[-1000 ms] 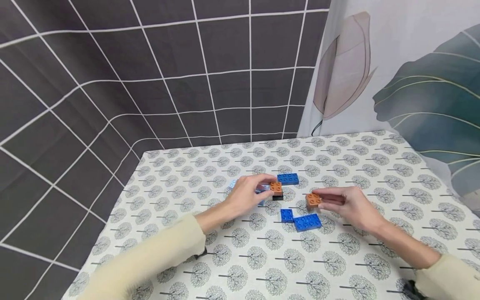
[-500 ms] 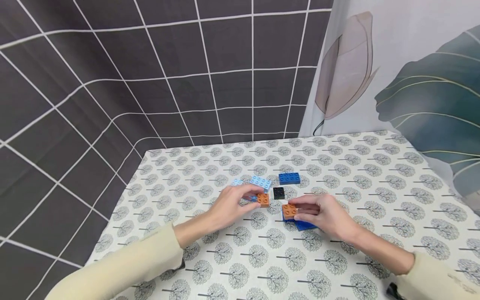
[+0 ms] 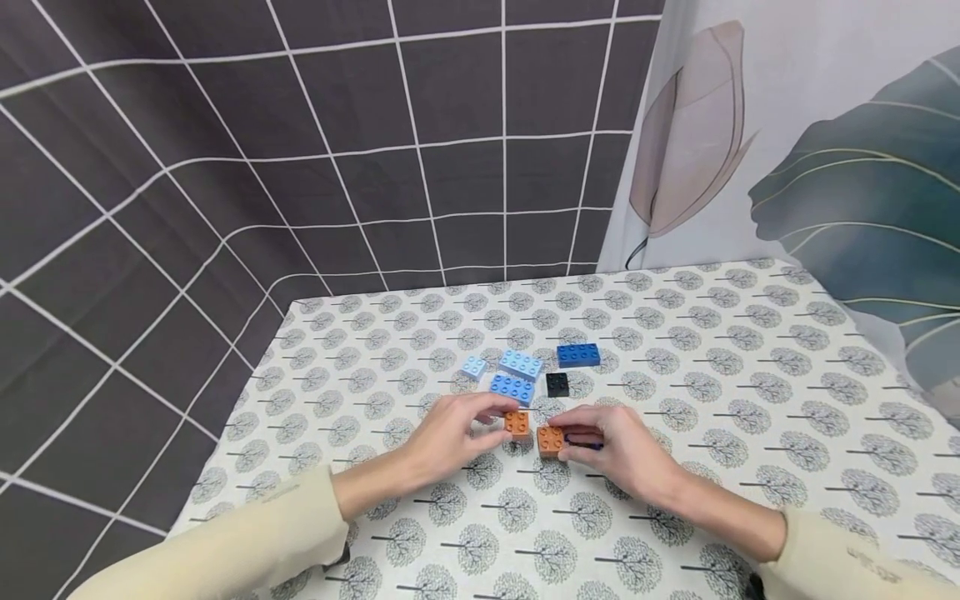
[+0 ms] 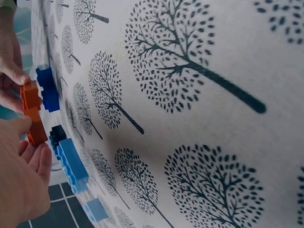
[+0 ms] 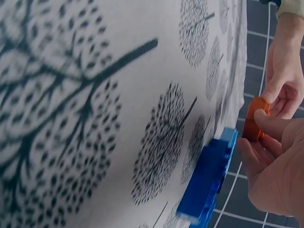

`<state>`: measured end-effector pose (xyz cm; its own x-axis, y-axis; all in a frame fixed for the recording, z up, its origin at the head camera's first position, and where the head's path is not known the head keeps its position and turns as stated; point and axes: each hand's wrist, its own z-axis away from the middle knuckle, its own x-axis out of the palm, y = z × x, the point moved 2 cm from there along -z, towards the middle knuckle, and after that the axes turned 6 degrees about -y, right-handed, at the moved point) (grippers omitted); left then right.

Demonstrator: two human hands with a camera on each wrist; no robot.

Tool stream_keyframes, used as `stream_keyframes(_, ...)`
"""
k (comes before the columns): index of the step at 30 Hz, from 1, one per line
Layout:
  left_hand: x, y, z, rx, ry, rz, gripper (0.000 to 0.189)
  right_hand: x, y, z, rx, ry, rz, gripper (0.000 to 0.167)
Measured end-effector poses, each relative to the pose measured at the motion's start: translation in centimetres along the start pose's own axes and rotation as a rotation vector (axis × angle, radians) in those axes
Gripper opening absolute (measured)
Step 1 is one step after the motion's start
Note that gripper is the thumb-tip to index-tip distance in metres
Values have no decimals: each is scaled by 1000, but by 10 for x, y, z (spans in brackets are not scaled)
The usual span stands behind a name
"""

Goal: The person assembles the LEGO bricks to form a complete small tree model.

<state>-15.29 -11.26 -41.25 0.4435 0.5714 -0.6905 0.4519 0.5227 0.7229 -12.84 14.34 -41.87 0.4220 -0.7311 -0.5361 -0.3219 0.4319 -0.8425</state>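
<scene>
In the head view my left hand (image 3: 450, 437) pinches an orange square brick (image 3: 517, 424) between thumb and fingers. My right hand (image 3: 626, 450) pinches a second orange brick (image 3: 551, 442) the same way, just to its right and slightly nearer me. A narrow gap parts the two bricks there; both are held studs up. In the left wrist view they overlap, one orange brick (image 4: 37, 127) in the left hand (image 4: 23, 175) and the other (image 4: 29, 96) at the right fingertips. Blue bricks (image 5: 204, 175) lie on the cloth below my right hand, mostly hidden by it in the head view.
Beyond the hands lie a black square brick (image 3: 557, 384), a long blue brick (image 3: 578, 355), a light blue brick (image 3: 521, 365), a medium blue brick (image 3: 512, 389) and a small pale blue brick (image 3: 473, 367). A tree-print cloth (image 3: 360, 467) covers the table; a dark grid curtain (image 3: 450, 183) hangs behind.
Both hands have carried their orange bricks toward me and close together, the right one moving left. The right hand now covers the near blue bricks; the black and medium blue bricks have come into view.
</scene>
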Motion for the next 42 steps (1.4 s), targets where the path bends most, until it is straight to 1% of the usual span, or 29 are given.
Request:
stream_keyframes(4,-2,-1,5,-10,9,-7,38,9,-2,0,7,-18,-51,43)
stream_keyframes(9,-3,-3,7,-26,8,2,39,20,2,-1,19,-20,-96,43)
stream_keyframes(12,-3,-5,8,-8,14,1,39,25,5,-3,26,-18,-69,42)
stream_keyframes(16,-1,-6,8,13,11,4,38,30,8,-5,12,10,-15,42)
stream_keyframes(22,2,-5,7,25,-1,11,38,32,12,-10,0,28,-48,49)
stream_keyframes(26,5,-3,5,29,-5,31,38,32,14,-13,-6,43,-29,50)
stream_keyframes(32,11,-3,-1,55,-8,68,40,31,15,-15,-21,45,-6,51)
stream_keyframes(35,13,-3,-3,56,-9,69,40,31,15,-16,-23,41,-9,51)
stream_keyframes(42,17,-2,-3,50,-10,38,38,31,15,-16,-37,36,-4,51)
